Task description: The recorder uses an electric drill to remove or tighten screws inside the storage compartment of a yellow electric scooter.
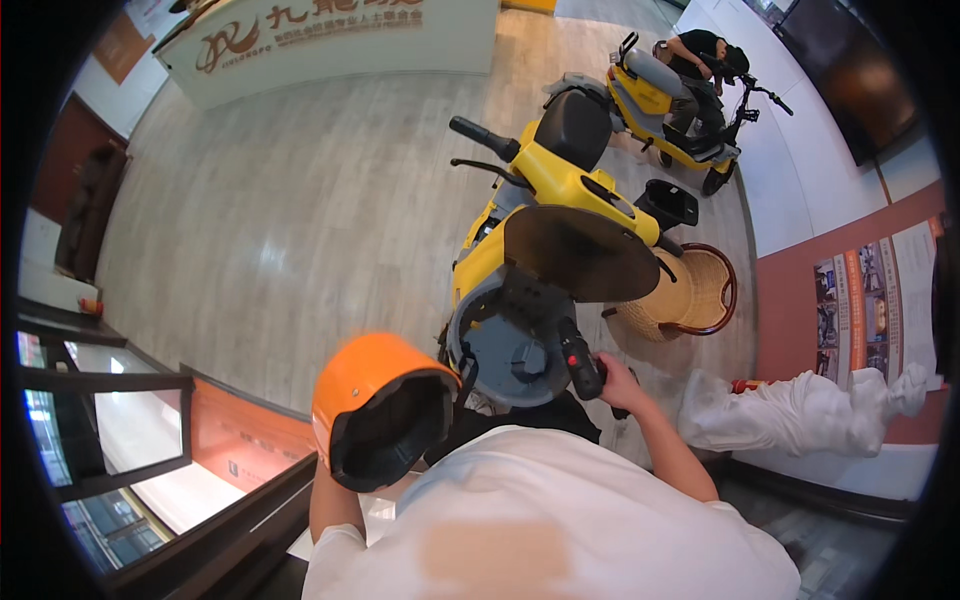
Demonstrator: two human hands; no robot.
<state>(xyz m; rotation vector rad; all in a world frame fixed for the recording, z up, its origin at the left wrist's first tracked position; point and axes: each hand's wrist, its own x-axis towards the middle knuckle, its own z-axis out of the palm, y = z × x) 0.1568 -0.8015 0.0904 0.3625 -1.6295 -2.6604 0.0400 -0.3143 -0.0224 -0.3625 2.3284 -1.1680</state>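
At the end of my left forearm an orange helmet (pixel 352 372) is held up, its dark hollow side turned toward the right. The helmet hides my left hand, so its fingers do not show. My right hand (pixel 617 383) is closed around a black handheld tool (pixel 580 362) with a red spot, which looks like a cordless drill. This tool is over the right rim of a round grey bin (pixel 480 340) on the front of a yellow scooter (pixel 553 175). A dark lid (pixel 575 250) on that bin stands raised. Inside lies a grey shape I cannot make out.
A wicker chair (pixel 690 290) and a black box (pixel 668 203) stand right of the scooter. Behind is a second yellow scooter (pixel 645 90), with a person (pixel 705 55) bending over it. White cloth (pixel 790 415) lies at the right. A pale counter (pixel 340 60) stands far left.
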